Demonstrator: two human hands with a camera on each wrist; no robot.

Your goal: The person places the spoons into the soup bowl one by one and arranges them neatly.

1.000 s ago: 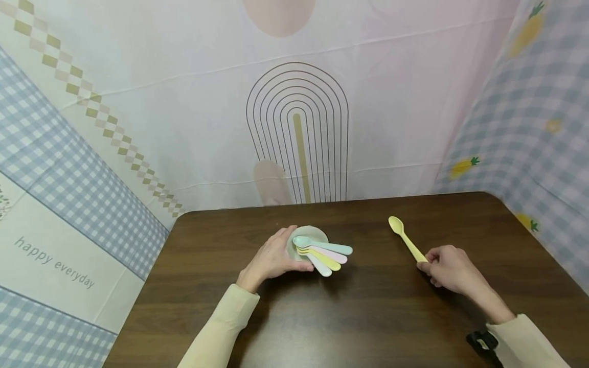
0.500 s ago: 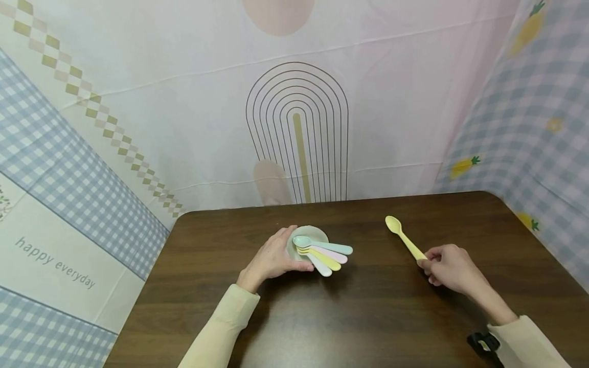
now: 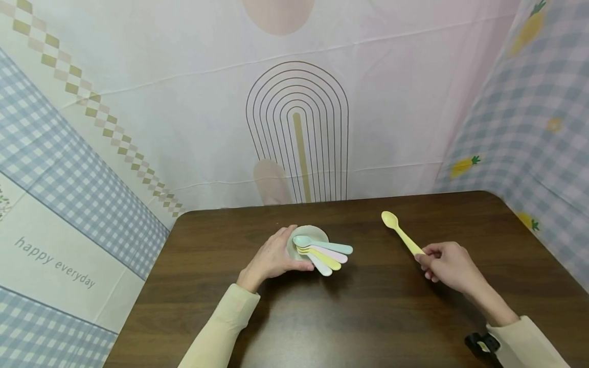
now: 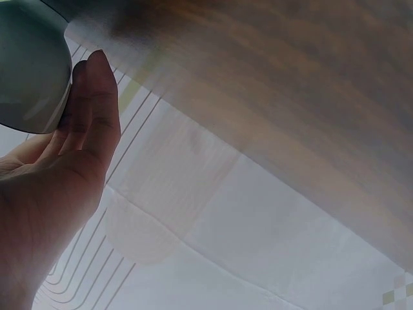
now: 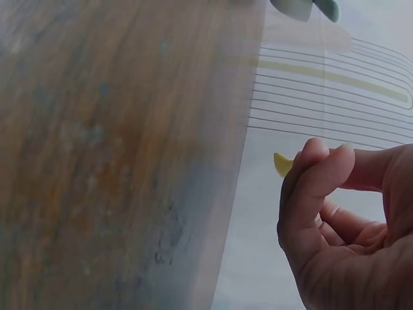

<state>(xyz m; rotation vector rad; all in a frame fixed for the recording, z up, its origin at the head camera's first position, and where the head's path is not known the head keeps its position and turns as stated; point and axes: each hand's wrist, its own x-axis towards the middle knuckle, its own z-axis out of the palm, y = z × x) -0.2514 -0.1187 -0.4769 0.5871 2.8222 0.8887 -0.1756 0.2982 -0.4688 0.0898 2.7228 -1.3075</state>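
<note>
My left hand (image 3: 271,259) holds a small pale bowl (image 3: 320,233) from its left side, thumb at the near side. Several small utensils lean in it, handles pointing right: a light blue spoon (image 3: 335,248) on top, then pink, yellow (image 3: 329,259) and white handles; the lower heads are partly hidden. In the left wrist view, fingers curve around the outside of the bowl (image 4: 32,71). To the right, my right hand (image 3: 452,267) pinches the handle end of a yellow spoon (image 3: 407,239), its head pointing away and left. Only a yellow tip (image 5: 281,163) shows beyond the fingers in the right wrist view.
Both hands are over a dark brown wooden table (image 3: 303,327). A patterned white cloth (image 3: 207,143) hangs behind its far edge, with a blue checked cloth (image 3: 552,153) at the right. A black device (image 3: 481,343) sits at the right cuff.
The yellow spoon and my right hand have shifted slightly left and away from me. My left hand, the bowl and its utensils have stayed in place.
</note>
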